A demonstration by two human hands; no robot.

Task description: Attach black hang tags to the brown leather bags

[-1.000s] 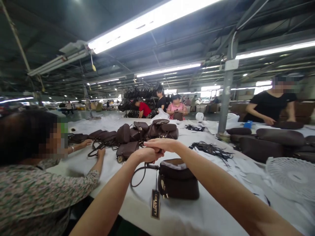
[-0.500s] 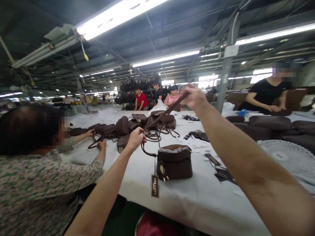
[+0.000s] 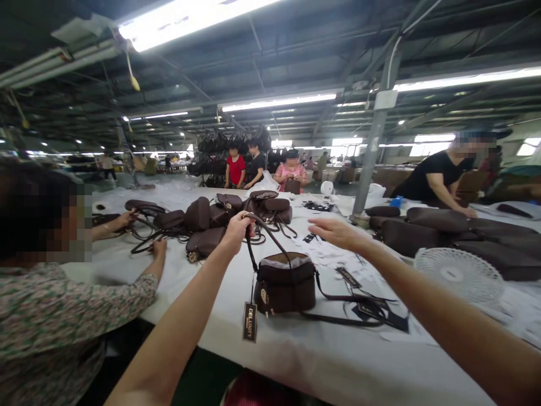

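Note:
A dark brown handbag (image 3: 287, 287) stands upright on the white-covered table (image 3: 321, 352), its top open with pale lining or paper showing inside. My left hand (image 3: 238, 232) is closed around the bag's strap (image 3: 270, 228), raised above and left of the bag. From the bag's right side the strap runs out in a long loop along the table. A black hang tag (image 3: 249, 322) with gold lettering dangles at the bag's left front corner. My right hand (image 3: 338, 232) is held above the table to the right of the bag, fingers stretched out, holding nothing.
Several brown bags (image 3: 209, 217) lie heaped behind my left hand. At the left a co-worker's hand (image 3: 159, 248) touches straps. Loose black tags (image 3: 376, 313), a white fan (image 3: 456, 276) and more brown bags (image 3: 439, 220) occupy the right. A pillar (image 3: 369, 163) rises behind the table.
My right hand has let go of the strap and come down with fingers extended. The strap's loop now lies right of the bag. My left hand still grips the strap.

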